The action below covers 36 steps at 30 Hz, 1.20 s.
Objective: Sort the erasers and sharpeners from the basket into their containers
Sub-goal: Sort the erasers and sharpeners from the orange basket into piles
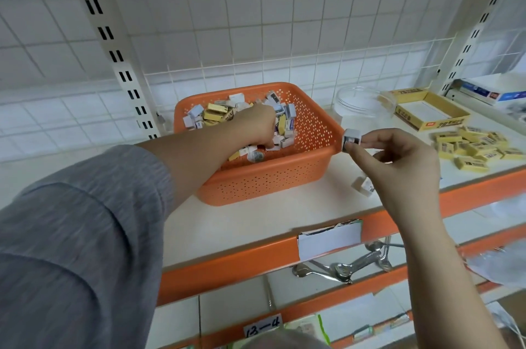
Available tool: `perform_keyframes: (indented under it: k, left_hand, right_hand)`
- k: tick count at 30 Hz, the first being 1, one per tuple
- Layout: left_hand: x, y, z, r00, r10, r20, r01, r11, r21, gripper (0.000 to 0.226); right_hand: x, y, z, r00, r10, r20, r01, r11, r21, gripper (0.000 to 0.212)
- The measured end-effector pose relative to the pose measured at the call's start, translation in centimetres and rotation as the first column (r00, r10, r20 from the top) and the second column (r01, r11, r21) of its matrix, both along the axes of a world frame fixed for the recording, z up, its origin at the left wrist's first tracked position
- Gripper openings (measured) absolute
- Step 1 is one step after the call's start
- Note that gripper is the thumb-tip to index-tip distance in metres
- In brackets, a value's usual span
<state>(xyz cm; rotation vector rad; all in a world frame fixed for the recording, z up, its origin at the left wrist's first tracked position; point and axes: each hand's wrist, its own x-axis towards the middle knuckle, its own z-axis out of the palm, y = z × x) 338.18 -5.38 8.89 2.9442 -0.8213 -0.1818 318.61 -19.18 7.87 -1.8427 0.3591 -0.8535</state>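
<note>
Basket (284, 178), orange and perforated, stands on the white shelf (256, 218) and holds a mixed heap of small yellow and white boxed items (216, 115). The left hand (256, 126) reaches down into the heap; its fingers are hidden, so the grip cannot be told. The right hand (398, 161), just beside the basket's right corner, pinches a small white sharpener (352, 139) between thumb and fingers; another small white piece (364, 185) lies on the shelf beneath it. Further right lie a clear round tub (358, 101), an open yellow carton (427, 112) with print too blurred to read, and loose yellow erasers (478, 149). A white tag (328, 239) hangs on the orange shelf edge. A lower label (263, 327) reads "13-4". Metal spoons (341, 266) lie on the shelf below.
</note>
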Motion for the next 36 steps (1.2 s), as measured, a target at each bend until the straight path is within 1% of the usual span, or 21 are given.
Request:
perform_keyframes:
  k: [2,5,8,10,12,15,19,21,23,26,29,31,34,36]
  left_hand:
    - [-0.1,0.3,0.5,0.999,0.013,-0.035,-0.015,0.999,-0.051,0.024]
    - [-0.4,1.3,2.5,0.994,0.037,-0.105,-0.061,0.97,-0.236,0.024]
    - [-2.1,2.5,5.1,0.997,0.047,-0.062,-0.068,0.916,-0.396,0.029]
    - [-3.6,2.7,6.2,0.999,0.042,-0.033,-0.053,0.871,-0.488,0.028]
    - [-5.3,2.3,6.8,0.999,0.043,-0.022,-0.048,0.825,-0.563,0.026]
    - [-7.7,0.7,6.6,0.996,0.082,-0.037,-0.086,0.763,-0.64,0.023]
    - [-10.3,-3.1,5.5,0.985,0.167,-0.032,-0.143,0.713,-0.686,0.025]
    - [-11.5,-5.1,5.1,0.975,0.223,-0.022,-0.172,0.683,-0.71,0.026]
    - [-12.8,-7.0,4.8,0.967,0.255,-0.022,-0.189,0.652,-0.734,0.026]
    - [-14.8,-9.1,4.4,0.95,0.312,0.0,-0.216,0.658,-0.721,0.026]
    - [-16.5,-10.4,3.8,0.935,0.354,-0.026,-0.261,0.636,-0.726,0.03]
    - [-17.5,-10.9,3.2,0.917,0.399,-0.022,-0.299,0.648,-0.7,0.031]
    - [-18.4,-11.2,2.2,0.894,0.446,-0.045,-0.359,0.652,-0.668,0.032]
    - [-19.0,-11.6,1.4,0.881,0.473,-0.012,-0.379,0.691,-0.615,0.03]
  right_hand:
    - [-0.2,0.1,-0.1,1.0,-0.015,-0.002,0.015,1.0,0.007,0.011]
    - [-0.9,0.0,-0.2,0.999,-0.034,0.004,0.034,0.999,0.041,0.011]
    - [-1.8,-0.8,-0.5,0.998,-0.068,0.001,0.067,0.997,0.039,0.014]
    - [-2.2,-1.6,-0.7,0.997,-0.078,-0.007,0.078,0.997,0.021,0.015]
    - [-2.7,-2.7,-0.7,0.996,-0.084,-0.018,0.084,0.996,-0.004,0.014]
    - [-3.2,-5.0,-0.6,0.996,-0.085,-0.009,0.084,0.996,-0.022,0.011]
    - [-3.7,-9.8,-0.7,0.999,-0.026,-0.024,0.025,0.998,-0.061,0.011]
    - [-3.5,-12.6,-0.5,0.998,0.02,-0.058,-0.026,0.995,-0.092,0.011]
    - [-2.8,-15.2,-0.1,0.993,0.068,-0.1,-0.081,0.988,-0.131,0.01]
    - [-0.6,-18.0,0.5,0.965,0.153,-0.211,-0.201,0.951,-0.234,0.009]
    - [3.0,-19.5,0.6,0.912,0.157,-0.378,-0.299,0.887,-0.353,0.014]
    - [5.5,-19.7,0.4,0.853,0.123,-0.507,-0.358,0.845,-0.398,0.016]
    - [8.3,-19.6,-1.0,0.758,0.092,-0.646,-0.444,0.798,-0.407,0.019]
    - [9.1,-19.6,-2.2,0.726,0.064,-0.685,-0.447,0.801,-0.399,0.022]
